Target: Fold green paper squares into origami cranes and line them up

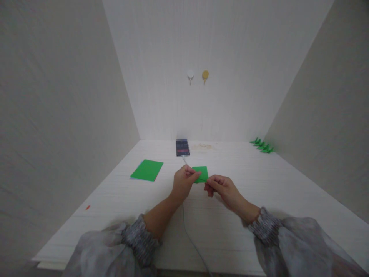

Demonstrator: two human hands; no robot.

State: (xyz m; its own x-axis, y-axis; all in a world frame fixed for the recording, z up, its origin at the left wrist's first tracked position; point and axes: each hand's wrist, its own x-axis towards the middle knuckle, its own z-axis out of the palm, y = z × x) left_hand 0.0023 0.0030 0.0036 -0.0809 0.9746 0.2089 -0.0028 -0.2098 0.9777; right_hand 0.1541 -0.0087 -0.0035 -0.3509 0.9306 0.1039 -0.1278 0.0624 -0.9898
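Observation:
A small green square of folded paper [203, 172] is held between my two hands, over the middle of the white table. My left hand [184, 180] pinches its left side, with the thumb lying across the front. At the lower right corner, my right hand [221, 187] grips the edge between thumb and fingers. A crease or flap line runs along the lower part of the square. A stack of larger paper sheets [147, 170], green on top, lies to the left of my hands.
At the back stands a phone [182, 147] on a white cable [190, 237] that runs under my left hand to the front edge. Several green folded paper figures [261, 145] line the back right corner. An orange-red scrap [88, 207] lies at left. Walls enclose three sides; two hooks [205, 75] hang behind.

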